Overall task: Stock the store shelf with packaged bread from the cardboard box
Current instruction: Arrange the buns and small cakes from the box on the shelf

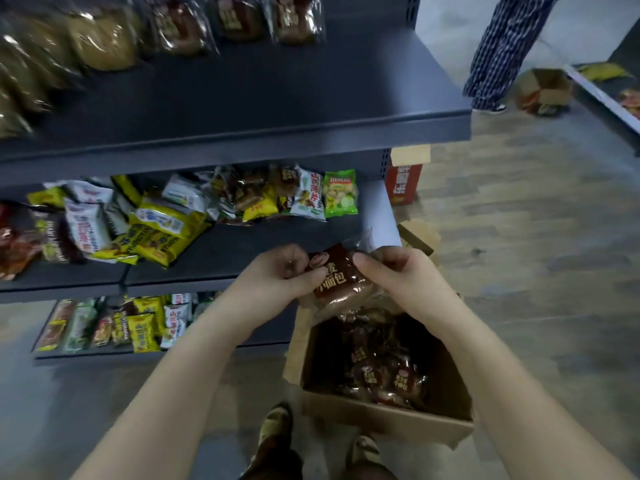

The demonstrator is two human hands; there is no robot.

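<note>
A brown packet of small bread (337, 282) in clear wrap, printed with pale lettering, is held in the air directly above the far end of an open cardboard box (381, 419) that stands on the floor. The left hand (277, 275) pinches the packet's left edge, fingers curled in against the thumb. The right hand (398, 275) grips the right end, with the thumb lying across the top and the fingers wrapped beneath. Both bare forearms reach in from the bottom of the view.

Inside the box lie more brown bread packets (384, 372) of the same kind, heaped loosely.

Just left of the box and beyond it stands a dark grey store shelf unit. Its middle shelf (221, 251), level with the held packet, carries a jumble of yellow snack packs (166, 233) and a green bag (340, 197) at the end nearest the box. The top shelf (277, 91), higher above the box, has a row of wrapped brown loaves (100, 39) along the back. The bottom shelf (86, 356), left of the box, holds small upright packs.

Near the box's left front corner are the person's feet in sandals (275, 424). Beyond the box, past the shelf end, stands a red carton (403, 181). Far beyond and to the right, another person's legs in striped trousers (498, 50) stand beside a second cardboard box (543, 90) on the wood-look floor (536, 271).
</note>
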